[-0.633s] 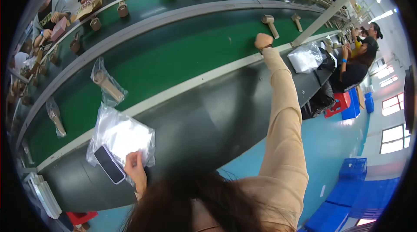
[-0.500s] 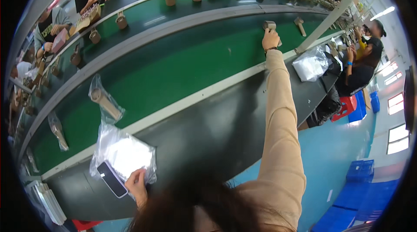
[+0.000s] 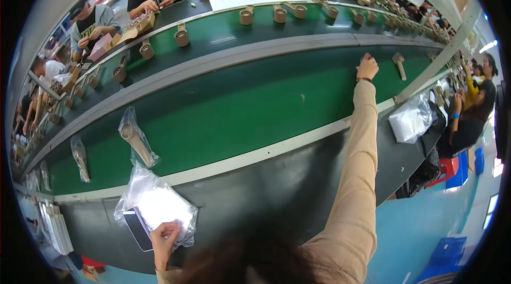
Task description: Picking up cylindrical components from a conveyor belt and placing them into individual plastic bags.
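Observation:
My right hand (image 3: 367, 67) reaches far out over the green conveyor belt (image 3: 255, 103), fingers curled closed. A small dark bit shows at its fingertips; what it grips is mostly hidden. A brown handheld fan (image 3: 398, 66) lies unwrapped on the belt to its right. Near me, my left hand (image 3: 164, 237) pinches the edge of a stack of clear plastic bags (image 3: 159, 201) on the dark table. Beside that hand, a phone (image 3: 138, 229) rests on the stack's edge. Past the bags, a bagged fan (image 3: 137, 143) lies on the belt, with another bagged fan (image 3: 80, 161) to its left.
A pale rail (image 3: 269, 152) runs between table and belt. Several brown fans stand on the farther line (image 3: 246, 16), where other people work. A slanted metal post (image 3: 426, 79) rises at the right, near another pile of plastic bags (image 3: 412, 119). White strips (image 3: 55, 225) stand at the left.
The whole view has shifted, so the scene sits lower and farther right. The fan head seen earlier at my right hand is now mostly out of sight. My left hand stays at the bags.

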### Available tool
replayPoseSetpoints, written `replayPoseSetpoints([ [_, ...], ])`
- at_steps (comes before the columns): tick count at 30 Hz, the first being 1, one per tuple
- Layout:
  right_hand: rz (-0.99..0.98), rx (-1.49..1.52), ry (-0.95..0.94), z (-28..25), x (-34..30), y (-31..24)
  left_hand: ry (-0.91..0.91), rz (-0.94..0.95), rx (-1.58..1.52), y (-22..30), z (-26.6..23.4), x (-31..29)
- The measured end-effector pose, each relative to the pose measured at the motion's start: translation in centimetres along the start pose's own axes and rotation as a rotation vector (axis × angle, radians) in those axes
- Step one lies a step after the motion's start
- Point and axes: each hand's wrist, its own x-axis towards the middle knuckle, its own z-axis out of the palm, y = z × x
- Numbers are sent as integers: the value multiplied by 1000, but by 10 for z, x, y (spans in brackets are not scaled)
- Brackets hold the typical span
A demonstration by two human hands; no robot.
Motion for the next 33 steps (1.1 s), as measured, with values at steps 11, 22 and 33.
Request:
replayPoseSetpoints([
  [11,-386,549,-33,-121,-26,-14,48,-65,-62,-11,2,-10],
  [22,-122,2110,-1262,-400,-322,-10,-118,128,-380,-26,5,26],
  [33,118,2058,-586,-504,-519,-62,-132,237,-517,-35,9,26],
])
